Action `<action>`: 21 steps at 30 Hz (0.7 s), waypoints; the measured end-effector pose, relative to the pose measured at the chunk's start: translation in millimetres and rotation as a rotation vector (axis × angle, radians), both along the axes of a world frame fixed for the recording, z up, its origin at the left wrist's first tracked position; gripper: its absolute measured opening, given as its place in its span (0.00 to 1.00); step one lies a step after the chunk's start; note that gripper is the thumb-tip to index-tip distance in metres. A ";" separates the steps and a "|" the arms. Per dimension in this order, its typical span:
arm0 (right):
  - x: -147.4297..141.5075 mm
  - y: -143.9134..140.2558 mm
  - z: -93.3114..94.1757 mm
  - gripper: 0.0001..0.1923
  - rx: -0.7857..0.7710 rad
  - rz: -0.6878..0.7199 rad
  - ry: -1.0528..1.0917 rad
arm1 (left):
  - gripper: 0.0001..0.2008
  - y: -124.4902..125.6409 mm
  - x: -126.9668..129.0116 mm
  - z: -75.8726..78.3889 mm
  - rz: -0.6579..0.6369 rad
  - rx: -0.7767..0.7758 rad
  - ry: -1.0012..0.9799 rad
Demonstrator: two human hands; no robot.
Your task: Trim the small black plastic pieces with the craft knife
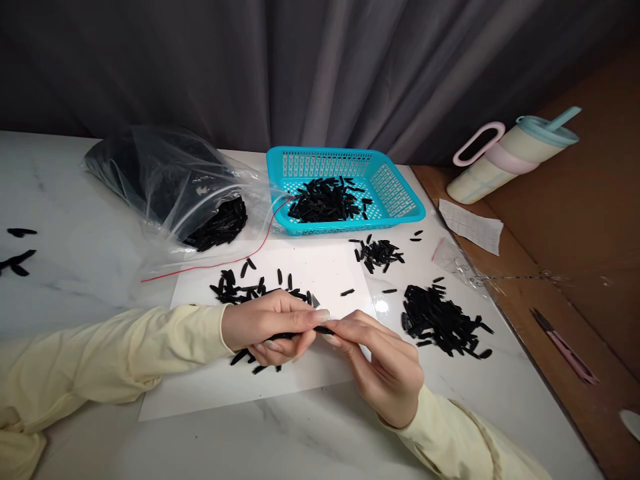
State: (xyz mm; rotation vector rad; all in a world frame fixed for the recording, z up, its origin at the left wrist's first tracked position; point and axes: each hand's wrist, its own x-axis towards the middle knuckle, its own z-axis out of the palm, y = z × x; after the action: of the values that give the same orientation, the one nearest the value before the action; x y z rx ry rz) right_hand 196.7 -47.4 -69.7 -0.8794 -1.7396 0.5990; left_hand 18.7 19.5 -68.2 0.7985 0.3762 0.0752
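Observation:
My left hand (270,320) is closed over the white sheet (320,380), thumb and fingertips on one end of a small, slim black piece (324,330). The other end is pinched by the fingertips of my right hand (385,363), so the two hands meet there. Another dark piece (283,336) shows within the curled left fingers. A grey pointed tip (314,301) sticks up just behind the left thumb; what it belongs to is hidden. Around and beneath the left hand lie loose black pieces (227,287) of the same slim shape.
Behind stands a blue basket (345,228) holding black pieces, beside a clear zip bag (150,180) of more. Two piles, one small (380,253) and one larger (443,320), lie to the right. Pink-handled snips (565,347), a paper slip (473,225) and a tumbler (500,167) occupy the cardboard.

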 end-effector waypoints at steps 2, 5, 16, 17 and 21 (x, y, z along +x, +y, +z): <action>-0.3 0.3 -0.3 0.15 -0.002 0.006 -0.007 | 0.23 -0.2 0.0 -0.5 0.013 0.008 -0.005; -0.5 0.4 0.5 0.15 -0.003 0.009 -0.016 | 0.23 -0.7 0.1 -0.3 0.030 0.025 0.011; -0.2 -0.8 0.1 0.17 0.035 0.008 0.004 | 0.22 -1.0 1.4 0.4 0.038 0.046 -0.006; -0.3 -0.8 0.1 0.16 0.038 0.004 0.003 | 0.22 -0.9 1.3 0.6 0.035 0.043 -0.007; -0.1 -0.9 0.5 0.16 0.035 0.001 0.000 | 0.23 -0.6 0.9 1.7 0.019 0.046 -0.011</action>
State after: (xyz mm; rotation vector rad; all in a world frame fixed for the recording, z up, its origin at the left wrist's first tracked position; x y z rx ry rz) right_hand 196.6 -48.3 -69.2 -0.8548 -1.7455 0.5676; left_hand 19.6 18.9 -66.5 0.8392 0.3734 0.1064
